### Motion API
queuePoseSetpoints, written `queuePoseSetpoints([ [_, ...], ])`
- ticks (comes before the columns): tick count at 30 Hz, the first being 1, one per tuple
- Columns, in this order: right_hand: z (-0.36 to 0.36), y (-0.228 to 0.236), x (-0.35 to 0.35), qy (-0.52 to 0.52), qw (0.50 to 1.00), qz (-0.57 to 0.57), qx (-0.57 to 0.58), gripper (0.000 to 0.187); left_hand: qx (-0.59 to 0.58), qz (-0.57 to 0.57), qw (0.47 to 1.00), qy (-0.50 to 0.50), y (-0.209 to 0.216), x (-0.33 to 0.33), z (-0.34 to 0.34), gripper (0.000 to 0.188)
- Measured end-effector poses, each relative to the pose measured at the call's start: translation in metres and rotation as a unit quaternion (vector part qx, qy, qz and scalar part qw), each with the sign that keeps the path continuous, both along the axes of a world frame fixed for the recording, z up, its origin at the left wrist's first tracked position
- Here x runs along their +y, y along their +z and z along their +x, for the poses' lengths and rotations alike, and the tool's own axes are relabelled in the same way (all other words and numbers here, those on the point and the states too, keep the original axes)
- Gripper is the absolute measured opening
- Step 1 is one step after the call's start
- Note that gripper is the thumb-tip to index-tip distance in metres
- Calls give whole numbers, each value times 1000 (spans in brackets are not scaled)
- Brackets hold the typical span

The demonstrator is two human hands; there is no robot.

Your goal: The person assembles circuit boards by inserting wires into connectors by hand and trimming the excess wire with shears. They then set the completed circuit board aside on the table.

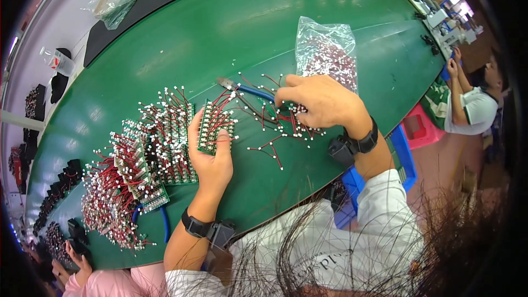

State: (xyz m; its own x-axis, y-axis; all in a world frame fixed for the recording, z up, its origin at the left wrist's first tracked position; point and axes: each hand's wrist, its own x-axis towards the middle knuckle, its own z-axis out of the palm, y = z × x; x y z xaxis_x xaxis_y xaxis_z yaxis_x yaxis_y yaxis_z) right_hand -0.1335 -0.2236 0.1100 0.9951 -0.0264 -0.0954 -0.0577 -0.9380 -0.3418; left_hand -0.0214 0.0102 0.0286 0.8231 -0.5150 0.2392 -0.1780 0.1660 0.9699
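Observation:
My left hand point(212, 162) is closed around a green circuit board panel point(209, 126) bristling with red wires and small white connectors. Over a small heap of loose red wire leads point(297, 126) on the table, my right hand point(324, 99) has its fingers bent and drawn together; what lies between the fingertips is hidden. Blue-handled cutters point(253, 91) lie between the two hands. Left of my left hand, several wired circuit boards point(173, 137) stand side by side, with a big pile of wired boards point(110, 203) nearer to me.
A clear plastic bag point(327, 49) of wire leads lies beyond my right hand on the green table point(231, 27). A blue crate point(404, 157) and a pink stool point(421, 126) are at right. Another person point(473, 99) sits at far right; a co-worker's hand point(80, 261) shows lower left.

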Motion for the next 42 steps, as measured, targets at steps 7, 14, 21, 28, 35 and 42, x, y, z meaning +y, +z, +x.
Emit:
queuePoseSetpoints([
  [7,-6,3,5,27,999,7,33,34,-2,15,1000,5,1,-2,-1,48],
  [14,-23,0,5,50,997,6,53,38,18,-2,1000,0,2,-2,0,47],
  [21,-41,-5,10,92,996,-12,11,51,19,-4,1000,-2,-3,-1,2,46],
  [28,-50,-28,-6,94,991,-4,-92,36,-23,5,1000,6,-9,-1,5,47],
  [35,-55,-47,-2,106,966,-113,-209,21,-59,19,998,8,-11,0,4,49],
  [42,-53,-62,3,77,956,-121,-256,14,-34,16,999,4,-14,-1,4,49],
])
